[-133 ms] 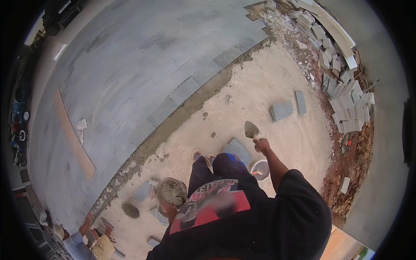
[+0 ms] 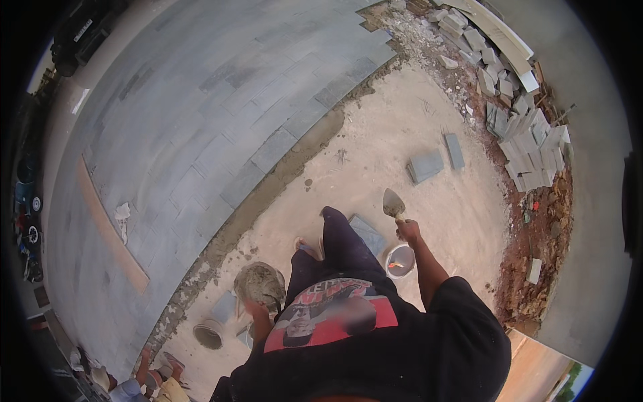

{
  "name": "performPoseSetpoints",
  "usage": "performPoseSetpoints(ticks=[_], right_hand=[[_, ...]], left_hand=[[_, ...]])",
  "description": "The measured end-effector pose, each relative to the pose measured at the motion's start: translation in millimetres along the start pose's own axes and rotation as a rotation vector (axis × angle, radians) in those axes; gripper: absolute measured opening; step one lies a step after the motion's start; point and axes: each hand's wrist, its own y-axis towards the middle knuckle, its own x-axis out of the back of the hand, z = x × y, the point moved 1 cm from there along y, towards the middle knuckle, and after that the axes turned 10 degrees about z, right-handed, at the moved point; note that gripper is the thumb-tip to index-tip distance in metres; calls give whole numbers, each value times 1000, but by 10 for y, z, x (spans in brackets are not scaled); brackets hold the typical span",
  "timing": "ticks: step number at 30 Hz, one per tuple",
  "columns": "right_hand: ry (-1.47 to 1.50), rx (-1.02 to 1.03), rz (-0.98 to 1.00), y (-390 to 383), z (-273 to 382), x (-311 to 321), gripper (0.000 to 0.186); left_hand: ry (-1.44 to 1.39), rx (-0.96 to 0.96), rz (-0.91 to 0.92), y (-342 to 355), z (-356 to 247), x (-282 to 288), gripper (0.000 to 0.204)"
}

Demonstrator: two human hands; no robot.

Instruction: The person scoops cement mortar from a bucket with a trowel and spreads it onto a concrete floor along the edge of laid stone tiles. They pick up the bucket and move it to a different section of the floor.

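Observation:
My right hand (image 2: 407,230) grips the handle of a pointing trowel (image 2: 392,204), its blade smeared with mortar, over the sandy ground. At my left side, my left hand (image 2: 258,308), slightly blurred, is closed at the edge of a bucket full of grey mortar (image 2: 261,281), holding it. Beneath the trowel lie grey pavers (image 2: 367,234) and a white pail (image 2: 400,260) with a small tool inside. Another round container (image 2: 207,335) and a flat paver (image 2: 225,308) are left of the mortar bucket. My dark-trousered legs are in the middle, one knee raised.
Laid grey paving (image 2: 214,120) fills the left, with a mortar strip (image 2: 295,161) along its edge and a long board (image 2: 110,221) on it. Loose pavers (image 2: 425,165), broken slabs (image 2: 532,151) and rubble lie rightward. A co-worker (image 2: 154,378) crouches lower left; vehicles stand far left.
One of my legs has lifted, knee forward. The mortar bucket in my left hand has risen slightly in the view. The whole scene has shifted a little as my head moves.

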Motion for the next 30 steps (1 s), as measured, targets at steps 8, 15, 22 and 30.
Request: performPoseSetpoints(ticks=[8,15,22,30], right_hand=[[220,-62,-152,-226,-794,293,38],[301,-92,-153,412,-1131,805,35],[627,-173,-219,1246,-719,2363,29],[546,-119,-277,1953,55,4536,30]], left_hand=[[1,-110,103,-545,-792,-1548,20],[93,-111,250,-591,-781,-2731,20],[100,-132,85,-1126,-281,-4013,22],[128,-114,81,-1967,210,-5369,23]])
